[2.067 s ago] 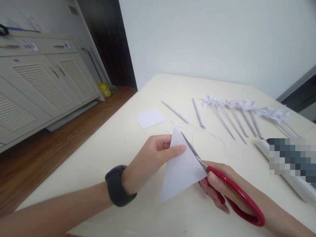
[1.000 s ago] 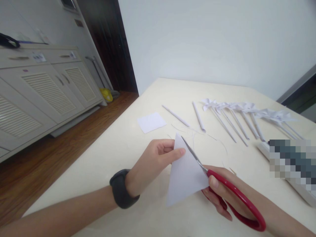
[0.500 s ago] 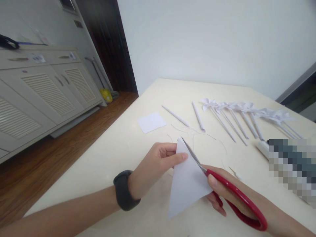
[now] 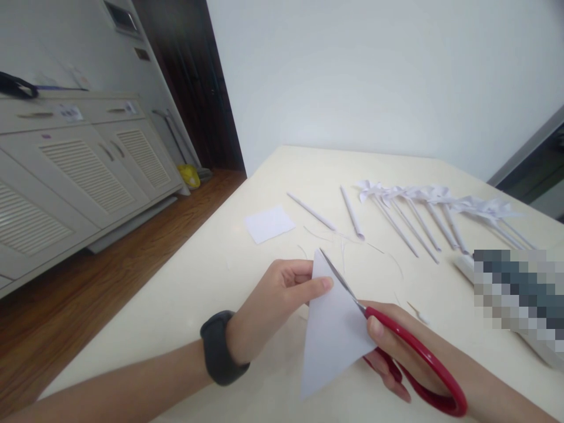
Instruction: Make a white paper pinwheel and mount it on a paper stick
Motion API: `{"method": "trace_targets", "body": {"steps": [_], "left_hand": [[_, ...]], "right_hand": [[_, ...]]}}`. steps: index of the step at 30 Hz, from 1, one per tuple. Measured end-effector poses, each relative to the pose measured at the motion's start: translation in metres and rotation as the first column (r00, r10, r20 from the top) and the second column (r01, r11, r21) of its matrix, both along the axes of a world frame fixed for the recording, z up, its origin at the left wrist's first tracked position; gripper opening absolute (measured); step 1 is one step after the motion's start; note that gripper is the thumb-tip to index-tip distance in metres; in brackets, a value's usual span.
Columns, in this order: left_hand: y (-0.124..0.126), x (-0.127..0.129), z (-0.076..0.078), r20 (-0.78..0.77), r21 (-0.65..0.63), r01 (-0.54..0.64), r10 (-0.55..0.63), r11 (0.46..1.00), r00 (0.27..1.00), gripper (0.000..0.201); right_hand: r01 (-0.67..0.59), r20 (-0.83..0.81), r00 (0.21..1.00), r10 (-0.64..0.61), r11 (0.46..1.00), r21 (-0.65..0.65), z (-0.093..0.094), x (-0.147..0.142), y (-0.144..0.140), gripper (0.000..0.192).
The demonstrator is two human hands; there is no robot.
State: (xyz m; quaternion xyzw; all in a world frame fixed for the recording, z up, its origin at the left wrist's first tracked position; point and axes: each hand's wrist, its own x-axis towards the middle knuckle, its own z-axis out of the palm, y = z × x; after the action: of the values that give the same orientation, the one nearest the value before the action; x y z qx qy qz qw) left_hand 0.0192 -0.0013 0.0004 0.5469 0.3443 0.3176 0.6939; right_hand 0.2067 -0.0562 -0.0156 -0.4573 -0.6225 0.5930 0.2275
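Note:
A white paper triangle (image 4: pixel 332 338), apparently folded, is pinched between the thumb and fingers of my left hand (image 4: pixel 293 285), near its upper tip. My right hand (image 4: pixel 390 335) grips a pair of red-handled scissors (image 4: pixel 416 346). The blades lie along the triangle's right edge, with their tips close to the paper's top corner. One blade is mostly hidden by the paper. Thin paper strips (image 4: pixel 343 252) lie on the table just beyond my hands. Farther left rests a white paper square (image 4: pixel 269 224).
Two rolled paper sticks (image 4: pixel 311 210) lie past the strips. Several paper pinwheels (image 4: pixel 423 197) on sticks line the table's (image 4: pixel 211 294) far right. A small piece with a brown tip (image 4: pixel 418 311) and a partly blurred-out long object (image 4: pixel 537 341) sit at right.
The scissors' handles sit slightly farther left and a little more apart at the lower loop. My left hand keeps its hold on the paper. The camera view has shifted slightly.

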Motion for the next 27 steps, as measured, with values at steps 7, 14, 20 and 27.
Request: {"method": "trace_targets", "body": {"steps": [7, 14, 20, 27], "left_hand": [[0.000, 0.000, -0.001, 0.008, 0.021, 0.007, -0.007, 1.000, 1.000, 0.019], [0.002, -0.001, -0.001, -0.039, 0.098, -0.039, 0.043, 0.994, 0.998, 0.019], [0.000, 0.000, -0.001, -0.064, 0.024, 0.004, -0.002, 1.000, 0.998, 0.021], [0.000, 0.000, -0.001, -0.059, -0.006, 0.005, -0.005, 1.000, 0.998, 0.021]], "right_hand": [[-0.008, -0.065, 0.998, 0.006, 1.000, -0.025, -0.011, 0.004, 0.001, 0.032], [-0.029, 0.033, 0.999, 0.029, 1.000, 0.006, 0.008, 0.002, 0.002, 0.034], [-0.007, 0.131, 0.991, 0.021, 0.995, -0.104, 0.019, 0.001, 0.002, 0.043], [-0.005, 0.147, 0.989, 0.015, 0.998, -0.065, 0.019, 0.002, 0.001, 0.035]]}}
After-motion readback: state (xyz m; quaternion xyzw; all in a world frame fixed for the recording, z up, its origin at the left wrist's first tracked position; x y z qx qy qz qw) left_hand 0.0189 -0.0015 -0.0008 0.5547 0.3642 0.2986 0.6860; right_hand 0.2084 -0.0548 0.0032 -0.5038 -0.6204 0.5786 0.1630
